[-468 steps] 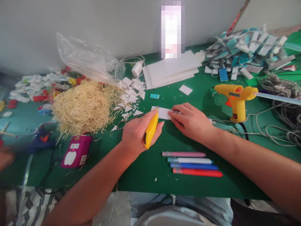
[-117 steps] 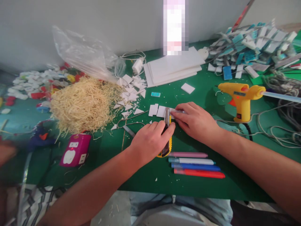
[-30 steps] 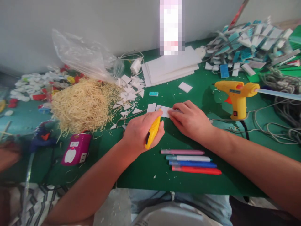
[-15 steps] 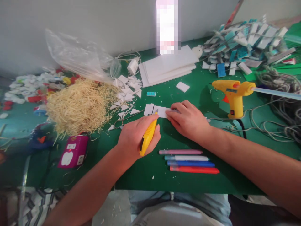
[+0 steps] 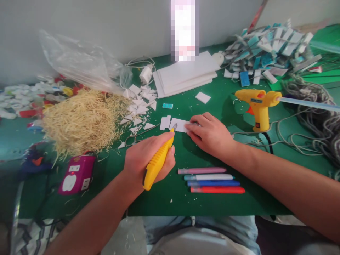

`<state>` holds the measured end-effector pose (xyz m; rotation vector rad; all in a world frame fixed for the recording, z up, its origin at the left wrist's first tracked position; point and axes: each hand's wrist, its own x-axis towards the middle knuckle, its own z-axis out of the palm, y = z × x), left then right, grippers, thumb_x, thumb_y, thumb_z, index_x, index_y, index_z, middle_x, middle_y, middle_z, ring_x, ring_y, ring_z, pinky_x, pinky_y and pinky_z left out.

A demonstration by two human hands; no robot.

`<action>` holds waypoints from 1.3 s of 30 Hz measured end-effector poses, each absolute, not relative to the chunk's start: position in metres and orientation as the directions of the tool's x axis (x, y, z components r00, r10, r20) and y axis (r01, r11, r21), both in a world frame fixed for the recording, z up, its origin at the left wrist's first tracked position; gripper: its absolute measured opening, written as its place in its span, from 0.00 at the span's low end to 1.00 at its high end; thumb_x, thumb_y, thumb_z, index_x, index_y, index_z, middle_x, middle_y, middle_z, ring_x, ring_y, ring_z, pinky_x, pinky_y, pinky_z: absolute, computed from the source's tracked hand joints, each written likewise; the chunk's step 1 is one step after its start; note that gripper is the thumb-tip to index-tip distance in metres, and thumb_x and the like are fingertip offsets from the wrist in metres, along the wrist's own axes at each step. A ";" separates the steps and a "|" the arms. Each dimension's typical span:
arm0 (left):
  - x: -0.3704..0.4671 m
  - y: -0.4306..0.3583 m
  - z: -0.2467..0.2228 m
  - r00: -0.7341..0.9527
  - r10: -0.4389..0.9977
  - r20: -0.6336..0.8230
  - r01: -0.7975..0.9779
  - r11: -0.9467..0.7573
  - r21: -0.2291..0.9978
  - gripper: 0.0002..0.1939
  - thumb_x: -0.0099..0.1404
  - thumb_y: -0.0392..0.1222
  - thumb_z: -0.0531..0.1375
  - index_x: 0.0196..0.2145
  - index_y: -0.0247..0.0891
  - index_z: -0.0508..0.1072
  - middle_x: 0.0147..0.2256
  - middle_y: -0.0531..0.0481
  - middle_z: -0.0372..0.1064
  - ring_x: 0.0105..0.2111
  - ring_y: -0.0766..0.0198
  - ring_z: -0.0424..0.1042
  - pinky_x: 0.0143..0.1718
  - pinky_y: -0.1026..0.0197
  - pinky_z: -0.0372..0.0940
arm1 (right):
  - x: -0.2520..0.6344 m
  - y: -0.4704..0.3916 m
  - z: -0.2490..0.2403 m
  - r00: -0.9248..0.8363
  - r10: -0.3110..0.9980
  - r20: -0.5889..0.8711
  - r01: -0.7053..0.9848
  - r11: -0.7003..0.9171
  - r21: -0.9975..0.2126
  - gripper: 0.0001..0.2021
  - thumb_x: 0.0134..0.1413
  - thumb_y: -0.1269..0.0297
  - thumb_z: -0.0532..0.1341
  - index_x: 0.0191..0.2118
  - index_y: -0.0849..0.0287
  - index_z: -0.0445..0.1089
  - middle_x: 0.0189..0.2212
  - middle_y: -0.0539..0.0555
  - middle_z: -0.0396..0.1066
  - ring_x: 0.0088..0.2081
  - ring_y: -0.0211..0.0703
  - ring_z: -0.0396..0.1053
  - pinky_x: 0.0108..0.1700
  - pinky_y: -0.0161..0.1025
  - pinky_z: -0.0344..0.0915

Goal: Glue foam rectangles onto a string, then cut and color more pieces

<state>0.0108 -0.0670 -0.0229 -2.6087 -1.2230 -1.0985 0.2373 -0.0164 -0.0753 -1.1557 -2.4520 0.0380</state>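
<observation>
My left hand (image 5: 150, 157) is closed around a yellow utility knife (image 5: 158, 163), its blade tip touching the left part of a white foam strip (image 5: 180, 125). At the strip's right end, my right hand (image 5: 209, 134) presses down with its fingertips, the fingers bent together over the end and over a thin grey edge that I cannot make out fully. Just left of the strip lie small white pieces (image 5: 165, 123). A small teal piece (image 5: 167, 106) rests above them, and a white rectangle (image 5: 203, 97) lies farther right.
Four markers (image 5: 215, 183) lie in front of my hands. A yellow glue gun (image 5: 257, 106) with its cord stands right. White sheets (image 5: 186, 76) are stacked behind; straw (image 5: 82, 120), triangular scraps (image 5: 140, 101) and a magenta power box (image 5: 77, 174) are left. Foam pieces (image 5: 268, 49) fill the back right.
The knife has tilted lower, with its rear end and my left hand shifted left and toward me. My right hand keeps its hold on the strip. The whole view has shifted slightly.
</observation>
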 end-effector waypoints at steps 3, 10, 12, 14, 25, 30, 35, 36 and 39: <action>0.009 -0.057 -0.031 0.417 0.624 0.661 0.684 -0.694 0.224 0.13 0.69 0.34 0.64 0.51 0.38 0.74 0.41 0.47 0.83 0.33 0.63 0.83 0.38 0.65 0.79 | 0.237 -0.016 -0.076 -0.565 0.736 0.373 0.723 0.659 -0.207 0.15 0.71 0.65 0.55 0.47 0.58 0.80 0.45 0.63 0.77 0.44 0.51 0.65 0.42 0.46 0.66; 0.008 -0.047 -0.044 0.383 0.665 0.641 0.664 -0.681 0.310 0.13 0.69 0.36 0.65 0.51 0.36 0.76 0.44 0.44 0.83 0.36 0.63 0.83 0.44 0.66 0.79 | 0.238 -0.015 -0.077 -0.563 0.728 0.392 0.724 0.663 -0.192 0.16 0.72 0.65 0.54 0.48 0.59 0.81 0.44 0.62 0.77 0.42 0.50 0.65 0.41 0.44 0.66; 0.009 -0.046 -0.044 0.400 0.658 0.638 0.664 -0.688 0.293 0.13 0.69 0.36 0.65 0.51 0.36 0.76 0.44 0.44 0.83 0.36 0.63 0.83 0.44 0.66 0.78 | 0.238 -0.015 -0.077 -0.563 0.727 0.392 0.719 0.665 -0.200 0.16 0.72 0.65 0.54 0.47 0.59 0.80 0.43 0.62 0.77 0.42 0.50 0.65 0.41 0.45 0.66; 0.009 -0.046 -0.045 0.420 0.660 0.623 0.666 -0.690 0.283 0.13 0.70 0.37 0.65 0.52 0.35 0.75 0.44 0.43 0.83 0.36 0.62 0.83 0.44 0.66 0.78 | 0.238 -0.015 -0.077 -0.557 0.732 0.392 0.721 0.661 -0.210 0.16 0.72 0.64 0.54 0.46 0.58 0.81 0.43 0.62 0.77 0.43 0.50 0.65 0.41 0.45 0.66; 0.012 -0.049 -0.036 0.485 0.640 0.595 0.682 -0.703 0.200 0.10 0.70 0.34 0.60 0.48 0.37 0.73 0.40 0.46 0.83 0.34 0.62 0.83 0.39 0.65 0.78 | 0.236 -0.016 -0.075 -0.561 0.749 0.353 0.732 0.648 -0.210 0.17 0.73 0.64 0.53 0.45 0.57 0.81 0.45 0.62 0.77 0.42 0.51 0.65 0.41 0.46 0.65; 0.013 -0.052 -0.030 0.497 0.634 0.592 0.683 -0.707 0.184 0.09 0.68 0.33 0.59 0.46 0.37 0.73 0.38 0.47 0.83 0.32 0.62 0.83 0.36 0.65 0.78 | 0.237 -0.016 -0.073 -0.561 0.753 0.344 0.725 0.647 -0.234 0.16 0.72 0.65 0.54 0.45 0.57 0.81 0.44 0.63 0.75 0.43 0.51 0.64 0.42 0.46 0.65; 0.014 -0.062 -0.025 0.462 0.655 0.598 0.702 -0.683 0.205 0.09 0.66 0.33 0.59 0.43 0.39 0.74 0.34 0.51 0.83 0.27 0.64 0.81 0.31 0.66 0.77 | 0.236 -0.017 -0.073 -0.561 0.761 0.327 0.740 0.638 -0.214 0.16 0.72 0.65 0.53 0.46 0.57 0.81 0.45 0.62 0.74 0.43 0.51 0.63 0.43 0.47 0.65; 0.014 -0.064 -0.024 0.457 0.662 0.594 0.704 -0.678 0.213 0.08 0.66 0.33 0.59 0.43 0.39 0.74 0.34 0.51 0.83 0.26 0.65 0.80 0.30 0.67 0.77 | 0.236 -0.016 -0.073 -0.560 0.762 0.325 0.741 0.637 -0.214 0.16 0.72 0.65 0.53 0.46 0.57 0.80 0.45 0.62 0.74 0.43 0.51 0.63 0.43 0.47 0.65; 0.014 -0.068 -0.021 0.437 0.669 0.602 0.706 -0.669 0.232 0.08 0.66 0.33 0.59 0.42 0.39 0.75 0.33 0.52 0.82 0.25 0.66 0.80 0.30 0.68 0.76 | 0.236 -0.016 -0.074 -0.560 0.760 0.331 0.734 0.640 -0.228 0.16 0.71 0.65 0.54 0.45 0.57 0.80 0.44 0.62 0.75 0.43 0.52 0.63 0.42 0.47 0.65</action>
